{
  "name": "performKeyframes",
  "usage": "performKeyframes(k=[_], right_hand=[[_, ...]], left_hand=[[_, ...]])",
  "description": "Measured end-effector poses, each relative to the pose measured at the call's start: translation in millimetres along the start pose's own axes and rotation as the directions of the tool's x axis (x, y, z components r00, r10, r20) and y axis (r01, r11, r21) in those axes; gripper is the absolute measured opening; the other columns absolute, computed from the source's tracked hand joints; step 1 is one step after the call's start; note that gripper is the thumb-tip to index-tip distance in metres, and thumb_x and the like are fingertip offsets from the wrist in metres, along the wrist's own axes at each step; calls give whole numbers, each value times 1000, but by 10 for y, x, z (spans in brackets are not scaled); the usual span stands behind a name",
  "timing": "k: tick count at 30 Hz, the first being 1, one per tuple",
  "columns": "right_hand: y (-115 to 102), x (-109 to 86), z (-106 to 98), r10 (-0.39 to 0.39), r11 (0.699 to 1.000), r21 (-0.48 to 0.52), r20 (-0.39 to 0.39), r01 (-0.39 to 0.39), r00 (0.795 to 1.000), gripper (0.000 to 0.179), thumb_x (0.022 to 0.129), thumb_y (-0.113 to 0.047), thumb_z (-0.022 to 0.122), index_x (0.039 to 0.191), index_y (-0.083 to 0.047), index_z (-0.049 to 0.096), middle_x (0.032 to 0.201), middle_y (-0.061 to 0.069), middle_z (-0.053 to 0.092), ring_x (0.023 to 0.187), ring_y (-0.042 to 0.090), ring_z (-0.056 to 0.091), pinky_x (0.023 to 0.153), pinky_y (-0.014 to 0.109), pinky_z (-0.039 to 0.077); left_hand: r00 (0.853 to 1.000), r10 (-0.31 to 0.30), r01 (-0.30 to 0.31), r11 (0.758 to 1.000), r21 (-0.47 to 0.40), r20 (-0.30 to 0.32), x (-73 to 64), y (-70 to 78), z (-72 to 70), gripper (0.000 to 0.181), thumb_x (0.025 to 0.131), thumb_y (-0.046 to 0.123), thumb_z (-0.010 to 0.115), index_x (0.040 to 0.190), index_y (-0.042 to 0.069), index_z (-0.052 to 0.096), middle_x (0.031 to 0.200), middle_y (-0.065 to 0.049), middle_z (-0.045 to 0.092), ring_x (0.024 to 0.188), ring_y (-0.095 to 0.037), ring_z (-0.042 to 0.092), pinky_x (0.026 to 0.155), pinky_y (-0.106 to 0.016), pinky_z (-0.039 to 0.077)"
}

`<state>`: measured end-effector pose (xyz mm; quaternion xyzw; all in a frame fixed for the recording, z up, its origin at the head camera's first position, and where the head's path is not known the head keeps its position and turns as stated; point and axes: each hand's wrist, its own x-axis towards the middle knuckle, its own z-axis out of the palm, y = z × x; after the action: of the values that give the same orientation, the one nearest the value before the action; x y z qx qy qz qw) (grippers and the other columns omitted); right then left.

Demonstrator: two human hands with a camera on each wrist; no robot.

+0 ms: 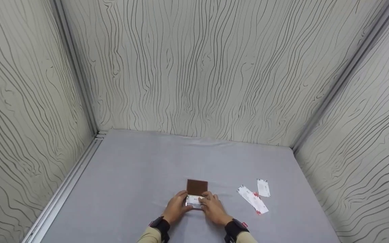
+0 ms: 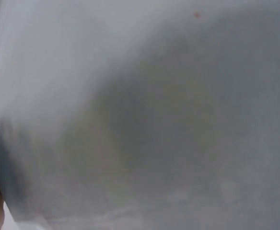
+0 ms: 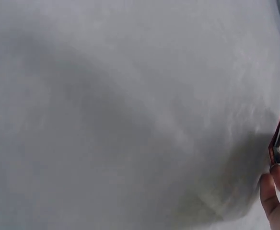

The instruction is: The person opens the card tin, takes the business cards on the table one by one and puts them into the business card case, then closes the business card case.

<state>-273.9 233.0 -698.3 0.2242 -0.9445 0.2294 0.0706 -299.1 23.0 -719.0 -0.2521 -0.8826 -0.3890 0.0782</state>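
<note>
The left hand [image 1: 175, 207] grips the left edge of an open brown holder [image 1: 197, 187]; the right hand [image 1: 215, 210] pinches its right side, over a white card [image 1: 192, 198]. Light, even pressure should keep that card from buckling. Right of the hands, printed slips [image 1: 252, 200] lie on the desk [image 1: 140, 162], their lettering too small to read.

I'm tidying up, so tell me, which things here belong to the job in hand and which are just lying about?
Apparently in the job:
left hand
right hand
brown case, open
white card at its near half

Apparently just lying about:
loose white papers, red marks showing, right of the hands
</note>
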Motion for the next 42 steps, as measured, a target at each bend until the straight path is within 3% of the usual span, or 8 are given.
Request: performKeyframes(k=[8,21,25,30,35,42], right_hand=[[142,-115,-113,-87,996,8,-121,88,989,29,88,0,66,118,-2,65,120,16,56,102,32,56,86,47,50],[511,-400,-369,48,997,-62,-93,-54,994,15,91,-4,64,106,-5,68,105,9,58,93,31,55,79,46,48],[596,-480,-442,30,996,-80,-135,-41,990,12,89,0,65,99,-5,69,99,7,59,89,30,55,77,45,48],[756,-580,-487,27,976,-204,-237,-77,971,15,82,0,71,94,-8,69,97,8,59,88,32,55,72,48,47],[884,-688,-552,138,952,-230,-265,-202,954,22,79,-3,73,100,-6,68,104,14,58,97,38,54,78,55,46],[976,-836,-663,328,916,-171,-204,-363,922,32,84,-9,72,113,4,63,113,24,57,108,43,50,88,60,44]], left_hand=[[999,32,-32,999,-8,-20,-1,9,-4,55,78,14,82,119,-15,61,124,-26,61,115,-41,59,99,-48,48],[1000,8,-8,1000,-6,2,-21,8,-11,55,78,14,82,120,-15,61,126,-24,60,118,-39,58,101,-45,47],[1000,24,-24,1000,4,-7,-25,5,-8,55,79,16,82,120,-14,61,126,-24,60,117,-40,58,100,-45,48],[1000,21,-21,1000,-6,-13,-28,6,-8,55,80,16,81,120,-15,61,126,-24,60,116,-40,58,100,-46,47],[1000,15,-15,1000,-21,-12,-34,12,-10,56,79,15,81,121,-16,60,127,-25,59,118,-40,57,102,-47,46],[999,28,-29,999,-37,-23,-46,30,-11,55,79,13,81,121,-16,59,126,-26,59,117,-42,57,102,-49,46]])
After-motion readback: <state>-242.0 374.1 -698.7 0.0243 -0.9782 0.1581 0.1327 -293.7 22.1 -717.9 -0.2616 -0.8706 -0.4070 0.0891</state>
